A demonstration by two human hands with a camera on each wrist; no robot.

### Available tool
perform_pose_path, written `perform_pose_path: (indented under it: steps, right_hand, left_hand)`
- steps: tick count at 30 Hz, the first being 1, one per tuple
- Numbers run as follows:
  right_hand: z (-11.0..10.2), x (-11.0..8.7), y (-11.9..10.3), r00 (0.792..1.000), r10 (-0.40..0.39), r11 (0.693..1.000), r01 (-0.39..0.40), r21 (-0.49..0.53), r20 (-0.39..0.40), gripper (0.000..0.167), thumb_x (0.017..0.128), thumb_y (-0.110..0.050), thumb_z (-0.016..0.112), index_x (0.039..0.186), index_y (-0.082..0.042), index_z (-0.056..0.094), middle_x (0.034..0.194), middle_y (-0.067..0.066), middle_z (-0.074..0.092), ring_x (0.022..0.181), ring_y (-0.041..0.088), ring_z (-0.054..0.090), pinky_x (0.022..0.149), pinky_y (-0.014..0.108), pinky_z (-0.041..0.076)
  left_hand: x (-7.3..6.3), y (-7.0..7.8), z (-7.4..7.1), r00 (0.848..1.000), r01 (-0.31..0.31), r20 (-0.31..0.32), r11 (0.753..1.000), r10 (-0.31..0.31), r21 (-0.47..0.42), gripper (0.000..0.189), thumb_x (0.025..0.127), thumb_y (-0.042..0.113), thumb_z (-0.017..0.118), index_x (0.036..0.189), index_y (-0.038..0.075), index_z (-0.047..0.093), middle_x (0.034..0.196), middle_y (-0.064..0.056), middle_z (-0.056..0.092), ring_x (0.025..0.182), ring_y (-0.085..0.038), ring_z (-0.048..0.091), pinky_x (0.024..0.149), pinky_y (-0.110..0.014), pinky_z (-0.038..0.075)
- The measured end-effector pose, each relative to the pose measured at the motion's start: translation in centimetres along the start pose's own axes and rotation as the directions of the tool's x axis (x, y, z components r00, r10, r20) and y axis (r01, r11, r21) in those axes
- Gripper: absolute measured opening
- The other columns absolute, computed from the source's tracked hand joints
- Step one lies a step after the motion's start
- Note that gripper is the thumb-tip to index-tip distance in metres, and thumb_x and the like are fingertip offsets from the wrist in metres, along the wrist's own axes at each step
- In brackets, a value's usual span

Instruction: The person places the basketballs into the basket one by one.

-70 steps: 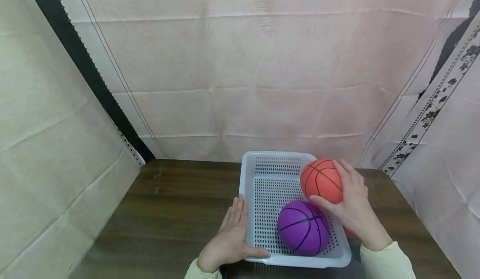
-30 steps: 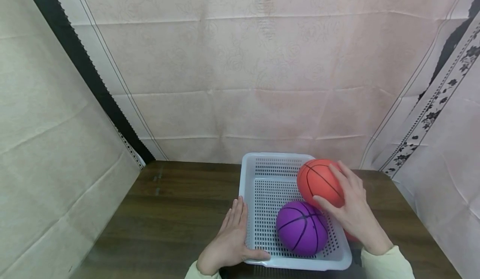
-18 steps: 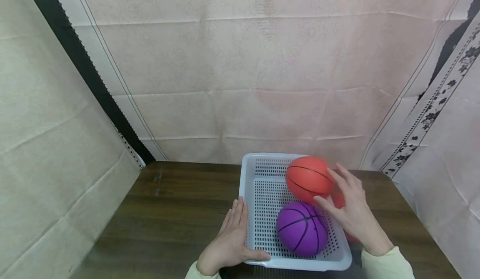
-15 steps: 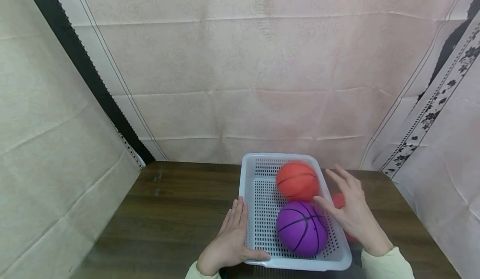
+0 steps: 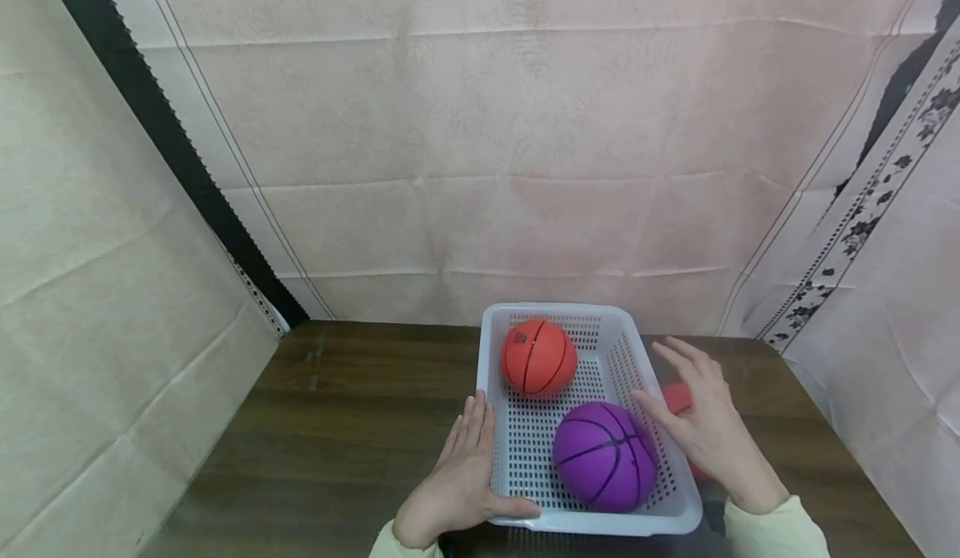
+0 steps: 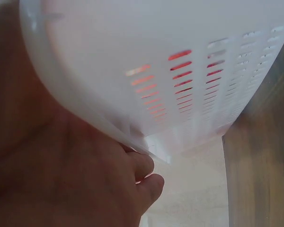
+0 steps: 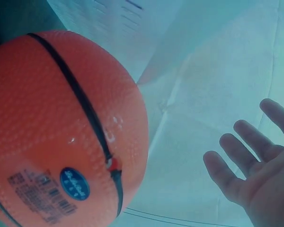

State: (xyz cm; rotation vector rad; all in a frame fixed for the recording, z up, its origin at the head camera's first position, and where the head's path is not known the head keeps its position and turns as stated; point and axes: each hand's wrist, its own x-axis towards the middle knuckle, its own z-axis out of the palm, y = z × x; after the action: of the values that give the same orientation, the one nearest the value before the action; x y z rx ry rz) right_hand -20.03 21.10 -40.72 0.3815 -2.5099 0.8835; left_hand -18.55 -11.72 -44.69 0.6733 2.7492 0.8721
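A white plastic basket point(image 5: 491, 341) with slotted walls stands on the table. An orange-red toy basketball point(image 5: 538, 358) sits at its far left, and a purple toy basketball point(image 5: 604, 456) at its near right. My left hand point(image 5: 457, 487) rests along the basket's left rim with straight fingers, its thumb across the near rim. Over the basket's right side, my right hand point(image 5: 708, 425) is spread and holds nothing. Partly hidden beneath that hand is another orange-red ball point(image 5: 677, 398); the right wrist view shows this ball point(image 7: 71, 127) close up, with a printed barcode and black lines.
The dark wooden table point(image 5: 360, 425) extends to both sides of the basket. Pale cloth point(image 5: 465, 125) hangs behind it and along both sides. In the left wrist view, red shows through slots in the basket wall point(image 6: 184, 80).
The orange-red basketball has left my right hand and rolled left past the purple ball to the basket's far left. My right hand has let go and stayed near the right rim; my left hand keeps its place.
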Motion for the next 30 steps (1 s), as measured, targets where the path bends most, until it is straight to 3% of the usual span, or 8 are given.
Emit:
perform_pose_path:
  steps: [1,3,6,18,24,30]
  right_hand:
    - [-0.1,0.0,0.0,1.000,0.000,1.000,0.000,0.007,-0.004,0.069,0.084,-0.027,0.078,0.141,-0.003,0.047,0.149,0.021,0.033,0.130,0.046,0.029,0.070,0.044,0.057]
    - [-0.2,0.0,-0.1,1.000,0.003,1.000,-0.003,0.009,-0.012,0.069,0.084,-0.026,0.078,0.141,-0.003,0.047,0.148,0.021,0.033,0.130,0.046,0.029,0.086,0.061,0.047]
    - [-0.4,-0.1,-0.1,1.000,0.017,1.000,-0.017,0.017,-0.014,0.069,0.084,-0.027,0.078,0.141,-0.004,0.047,0.149,0.021,0.033,0.132,0.047,0.027,0.089,0.078,0.027]
    - [-0.8,-0.7,0.6,0.998,0.051,0.999,-0.051,0.018,-0.042,0.070,0.083,-0.026,0.079,0.141,-0.005,0.047,0.148,0.021,0.033,0.132,0.047,0.026,0.091,0.077,0.024]
    - [-1.0,-1.1,1.0,0.994,0.041,0.999,-0.040,0.014,-0.097,0.069,0.081,-0.022,0.081,0.140,-0.003,0.049,0.147,0.022,0.035,0.132,0.048,0.026,0.100,0.076,0.015]
    - [-1.4,-1.4,1.5,0.985,0.068,0.998,-0.069,0.000,-0.155,0.069,0.080,-0.019,0.081,0.139,-0.002,0.049,0.146,0.024,0.035,0.129,0.048,0.028,0.099,0.073,0.017]
  left_hand:
    - [0.0,0.0,0.0,1.000,-0.001,-0.002,1.000,0.001,0.002,0.137,0.064,0.075,0.072,0.154,-0.001,0.003,0.162,-0.016,-0.008,0.147,-0.029,-0.011,0.117,-0.053,0.005]
    - [0.0,0.0,-0.1,1.000,-0.004,-0.006,1.000,0.004,-0.001,0.137,0.064,0.075,0.072,0.154,-0.001,0.003,0.162,-0.017,-0.007,0.147,-0.029,-0.011,0.117,-0.053,0.005]
    - [0.1,-0.1,-0.1,1.000,-0.009,-0.011,1.000,0.009,-0.003,0.137,0.063,0.075,0.072,0.154,-0.001,0.003,0.161,-0.017,-0.007,0.147,-0.030,-0.010,0.117,-0.054,0.005]
    - [0.1,-0.1,0.0,1.000,-0.011,-0.003,1.000,0.011,-0.019,0.138,0.063,0.074,0.073,0.154,0.000,0.001,0.161,-0.016,-0.011,0.146,-0.028,-0.013,0.117,-0.054,0.004]
    - [0.0,-0.1,0.0,1.000,-0.012,-0.003,1.000,0.012,-0.012,0.138,0.063,0.075,0.072,0.154,-0.001,0.002,0.161,-0.016,-0.011,0.146,-0.029,-0.013,0.117,-0.054,0.004]
    - [-0.1,-0.2,0.0,1.000,-0.025,-0.017,0.999,0.025,-0.020,0.136,0.065,0.073,0.073,0.154,-0.003,0.004,0.161,-0.018,-0.009,0.147,-0.031,-0.011,0.116,-0.055,0.005]
